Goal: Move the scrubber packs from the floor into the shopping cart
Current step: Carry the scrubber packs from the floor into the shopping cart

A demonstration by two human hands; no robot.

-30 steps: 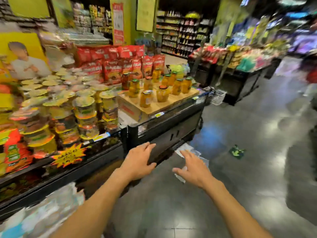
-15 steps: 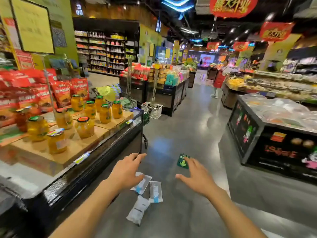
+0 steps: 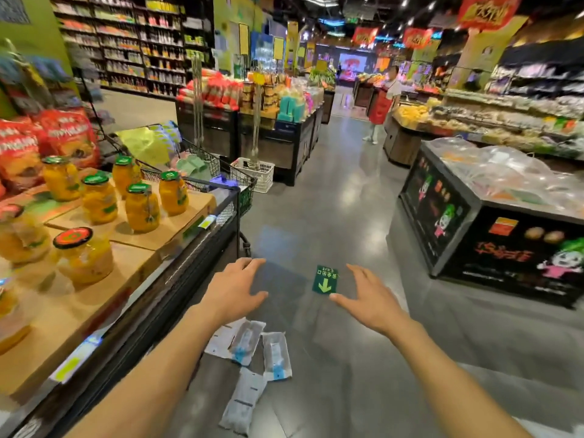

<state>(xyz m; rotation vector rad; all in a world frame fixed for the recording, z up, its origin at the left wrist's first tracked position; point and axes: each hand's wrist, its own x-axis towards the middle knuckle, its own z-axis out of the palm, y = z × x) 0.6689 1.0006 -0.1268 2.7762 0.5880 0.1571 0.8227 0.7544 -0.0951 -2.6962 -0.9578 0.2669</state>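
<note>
Three clear plastic scrubber packs with blue ends lie on the grey floor: one (image 3: 245, 341) partly under my left wrist, one (image 3: 276, 355) beside it, and one (image 3: 241, 401) nearer me. My left hand (image 3: 235, 289) hovers above them, fingers spread and empty. My right hand (image 3: 368, 298) is out to the right, also spread and empty. The black wire shopping cart (image 3: 218, 175) stands ahead on the left, beyond the end of the display counter, with yellow and green goods inside.
A display counter (image 3: 177, 273) with jars of yellow fruit (image 3: 172, 192) runs along my left. A green arrow sticker (image 3: 325, 279) marks the floor. A black produce bin (image 3: 493, 235) stands right. A white basket (image 3: 252, 173) sits behind the cart. A person in a red apron (image 3: 380, 105) stands far off.
The view has swung right and lifted, from the shelf of jars to the aisle. The packs now lie lower in view, below my hands. Both hands stay spread and empty.
</note>
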